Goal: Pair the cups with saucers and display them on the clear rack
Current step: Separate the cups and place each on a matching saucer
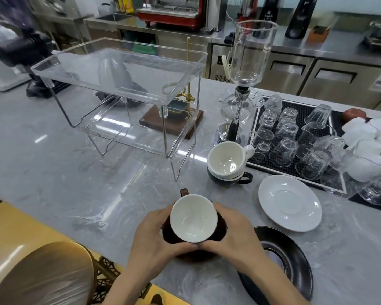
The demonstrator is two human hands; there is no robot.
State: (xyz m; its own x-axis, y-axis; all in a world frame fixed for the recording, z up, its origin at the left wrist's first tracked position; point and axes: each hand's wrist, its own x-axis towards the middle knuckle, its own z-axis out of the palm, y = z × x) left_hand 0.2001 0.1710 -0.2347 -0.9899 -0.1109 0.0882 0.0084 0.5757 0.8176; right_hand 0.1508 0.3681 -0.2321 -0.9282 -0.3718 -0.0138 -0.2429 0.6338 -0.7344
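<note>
A brown cup [193,217] with a white inside sits on a dark brown saucer [169,237] near the counter's front edge. My left hand [151,237] and my right hand [233,236] wrap around the pair from both sides, thumbs meeting in front. A white cup [227,159] is stacked in a black cup [231,178] behind it. To the right lie a white saucer [289,202] and a black saucer [282,263]. The clear two-level rack [128,84] stands at the back left with nothing on its shelves.
A siphon coffee maker [244,80] stands behind the stacked cups. A black mat [299,170] holds several upturned glasses, with white paper filters [370,139] at far right. A brass stand on a wooden base [174,122] sits behind the rack. A stool [42,276] is at lower left.
</note>
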